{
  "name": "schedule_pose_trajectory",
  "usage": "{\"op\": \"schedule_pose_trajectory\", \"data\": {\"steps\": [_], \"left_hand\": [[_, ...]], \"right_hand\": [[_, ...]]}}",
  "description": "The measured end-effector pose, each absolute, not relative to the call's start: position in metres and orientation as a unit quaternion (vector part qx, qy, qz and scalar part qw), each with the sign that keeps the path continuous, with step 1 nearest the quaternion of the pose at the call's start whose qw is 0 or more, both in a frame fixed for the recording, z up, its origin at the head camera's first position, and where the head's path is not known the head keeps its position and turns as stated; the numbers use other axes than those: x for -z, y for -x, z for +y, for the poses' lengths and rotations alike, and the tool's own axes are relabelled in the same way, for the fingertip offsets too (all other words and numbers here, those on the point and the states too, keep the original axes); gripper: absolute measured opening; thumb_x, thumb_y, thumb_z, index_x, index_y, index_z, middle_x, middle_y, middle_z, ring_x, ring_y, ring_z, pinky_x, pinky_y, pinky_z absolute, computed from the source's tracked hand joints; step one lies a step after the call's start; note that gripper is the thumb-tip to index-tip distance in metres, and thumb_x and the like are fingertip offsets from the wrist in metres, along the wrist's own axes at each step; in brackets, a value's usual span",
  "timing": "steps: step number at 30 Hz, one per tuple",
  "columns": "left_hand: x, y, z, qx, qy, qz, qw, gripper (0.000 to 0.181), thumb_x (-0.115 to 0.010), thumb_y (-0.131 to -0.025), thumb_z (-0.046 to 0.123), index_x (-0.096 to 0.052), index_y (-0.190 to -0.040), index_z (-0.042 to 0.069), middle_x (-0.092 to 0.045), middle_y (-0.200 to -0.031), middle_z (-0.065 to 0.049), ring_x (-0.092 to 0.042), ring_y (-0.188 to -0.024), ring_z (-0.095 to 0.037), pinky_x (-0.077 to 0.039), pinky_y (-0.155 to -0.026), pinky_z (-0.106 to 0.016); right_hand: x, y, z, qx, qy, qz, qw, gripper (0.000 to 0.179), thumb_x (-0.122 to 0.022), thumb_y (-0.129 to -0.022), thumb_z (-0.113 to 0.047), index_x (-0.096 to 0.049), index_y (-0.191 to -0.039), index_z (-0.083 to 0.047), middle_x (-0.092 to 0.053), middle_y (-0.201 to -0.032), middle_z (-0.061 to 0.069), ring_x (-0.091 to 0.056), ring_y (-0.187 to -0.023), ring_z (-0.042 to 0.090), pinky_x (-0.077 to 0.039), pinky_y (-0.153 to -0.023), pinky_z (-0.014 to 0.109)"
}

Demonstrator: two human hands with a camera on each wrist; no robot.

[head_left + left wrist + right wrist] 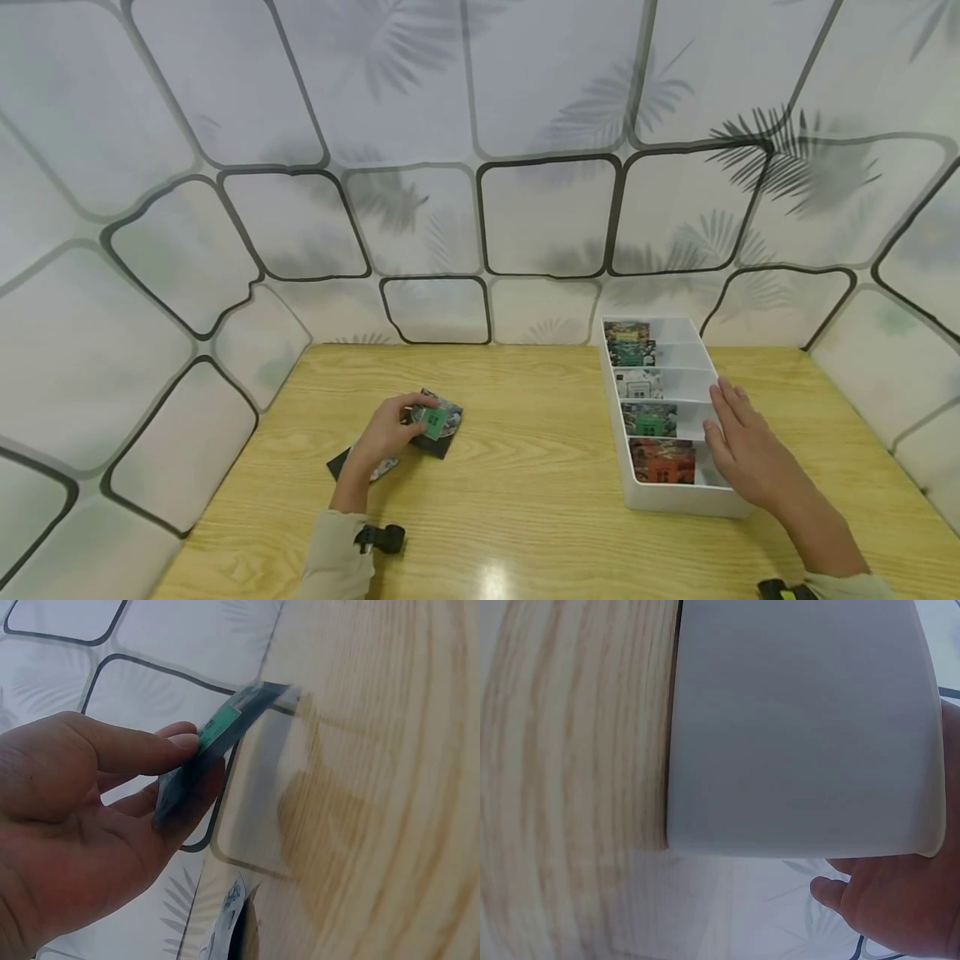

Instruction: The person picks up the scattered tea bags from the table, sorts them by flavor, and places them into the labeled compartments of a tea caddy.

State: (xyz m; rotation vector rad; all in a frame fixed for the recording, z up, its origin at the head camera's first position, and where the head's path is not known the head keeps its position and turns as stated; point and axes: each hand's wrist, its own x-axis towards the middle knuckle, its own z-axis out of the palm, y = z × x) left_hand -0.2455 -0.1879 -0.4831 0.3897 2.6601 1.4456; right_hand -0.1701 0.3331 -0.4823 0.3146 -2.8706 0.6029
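My left hand [386, 435] pinches a small flat packet with a green label [435, 422] between thumb and fingers, over the left part of the table. In the left wrist view the packet [217, 742] is tilted and seen nearly edge-on, clear of the wooden surface. Below the wrist lies another packet, dark and grey-white [384, 468], partly covered by the hand. At the right, my right hand [750, 450] rests against the right side of a white divided box [690, 500], its fingers fairly straight. The right wrist view shows the box's plain outer wall [802, 735], which hides part of that hand.
Crosswise dividers split the box into several compartments. They hold upright printed packets: dark green ones [632, 353] at the back, a whitish one [639, 384], a green one [649, 420] and red ones [663, 461] at the front. A patterned wall [540, 308] borders the wooden table [525, 467].
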Motion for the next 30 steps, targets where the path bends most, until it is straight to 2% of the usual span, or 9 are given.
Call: {"op": "schedule_pose_trajectory", "data": {"steps": [1,4,8,11,14,18,21,27,30], "left_hand": [[0.482,0.246,-0.188,-0.477,-0.138,0.867,0.045,0.034,-0.063,-0.096,-0.008,-0.069,-0.127,0.004,-0.058,-0.141,-0.02,-0.058,-0.124,-0.039,-0.049,-0.078,-0.038],[0.475,0.243,-0.184,-0.497,-0.15,0.853,0.054,0.035,-0.058,-0.098,-0.011,-0.065,-0.131,-0.002,-0.055,-0.143,-0.025,-0.059,-0.114,-0.039,-0.046,-0.071,-0.034],[0.473,0.243,-0.183,-0.518,-0.152,0.84,0.059,0.037,-0.055,-0.098,-0.013,-0.063,-0.133,-0.004,-0.053,-0.145,-0.025,-0.055,-0.107,-0.036,-0.04,-0.066,-0.033],[0.478,0.246,-0.185,-0.516,-0.164,0.839,0.056,0.039,-0.056,-0.098,-0.012,-0.062,-0.135,-0.001,-0.053,-0.145,-0.022,-0.056,-0.118,-0.036,-0.044,-0.073,-0.032],[0.476,0.245,-0.185,-0.52,-0.165,0.836,0.055,0.041,-0.055,-0.098,-0.012,-0.062,-0.136,-0.001,-0.052,-0.146,-0.023,-0.056,-0.106,-0.035,-0.042,-0.067,-0.03],[0.474,0.244,-0.183,-0.533,-0.164,0.828,0.053,0.041,-0.053,-0.097,-0.012,-0.063,-0.136,-0.001,-0.052,-0.145,-0.024,-0.048,-0.09,-0.028,-0.036,-0.06,-0.029],[0.472,0.244,-0.182,-0.548,-0.164,0.819,0.047,0.04,-0.054,-0.096,-0.014,-0.063,-0.133,-0.002,-0.052,-0.144,-0.024,-0.051,-0.093,-0.029,-0.039,-0.063,-0.029],[0.467,0.242,-0.173,-0.567,-0.175,0.804,0.021,0.039,-0.06,-0.094,-0.017,-0.063,-0.131,-0.004,-0.052,-0.142,-0.026,-0.062,-0.11,-0.041,-0.053,-0.076,-0.031],[0.464,0.242,-0.166,-0.565,-0.174,0.807,-0.001,0.039,-0.063,-0.093,-0.017,-0.065,-0.129,-0.003,-0.054,-0.141,-0.025,-0.063,-0.112,-0.043,-0.054,-0.076,-0.03]], "right_hand": [[0.482,0.17,0.333,-0.203,-0.106,-0.969,0.095,0.061,-0.032,-0.113,-0.025,-0.018,-0.156,0.015,-0.009,-0.166,0.032,-0.007,-0.152,0.051,-0.014,-0.116,0.069],[0.482,0.171,0.334,-0.203,-0.105,-0.969,0.096,0.061,-0.032,-0.113,-0.025,-0.017,-0.157,0.014,-0.009,-0.166,0.031,-0.007,-0.152,0.05,-0.014,-0.116,0.069],[0.482,0.17,0.334,-0.204,-0.102,-0.969,0.096,0.061,-0.032,-0.113,-0.025,-0.018,-0.157,0.014,-0.01,-0.166,0.032,-0.005,-0.153,0.049,-0.015,-0.114,0.071],[0.481,0.17,0.333,-0.203,-0.1,-0.97,0.092,0.061,-0.031,-0.113,-0.025,-0.017,-0.157,0.014,-0.009,-0.166,0.032,-0.003,-0.153,0.048,-0.015,-0.114,0.072],[0.481,0.17,0.332,-0.203,-0.1,-0.97,0.087,0.061,-0.031,-0.113,-0.026,-0.017,-0.157,0.015,-0.009,-0.165,0.032,-0.003,-0.153,0.049,-0.015,-0.114,0.072],[0.48,0.17,0.332,-0.204,-0.1,-0.971,0.081,0.062,-0.031,-0.113,-0.026,-0.016,-0.156,0.015,-0.008,-0.165,0.033,-0.004,-0.152,0.05,-0.014,-0.114,0.071],[0.48,0.17,0.332,-0.205,-0.098,-0.971,0.076,0.062,-0.031,-0.113,-0.026,-0.016,-0.156,0.016,-0.008,-0.165,0.033,-0.004,-0.152,0.051,-0.014,-0.114,0.071],[0.479,0.17,0.331,-0.204,-0.096,-0.971,0.074,0.062,-0.032,-0.112,-0.025,-0.016,-0.156,0.015,-0.008,-0.165,0.033,-0.005,-0.151,0.052,-0.015,-0.114,0.072],[0.479,0.17,0.331,-0.203,-0.095,-0.972,0.075,0.062,-0.033,-0.112,-0.025,-0.016,-0.156,0.015,-0.008,-0.165,0.033,-0.006,-0.151,0.052,-0.016,-0.113,0.072]]}}
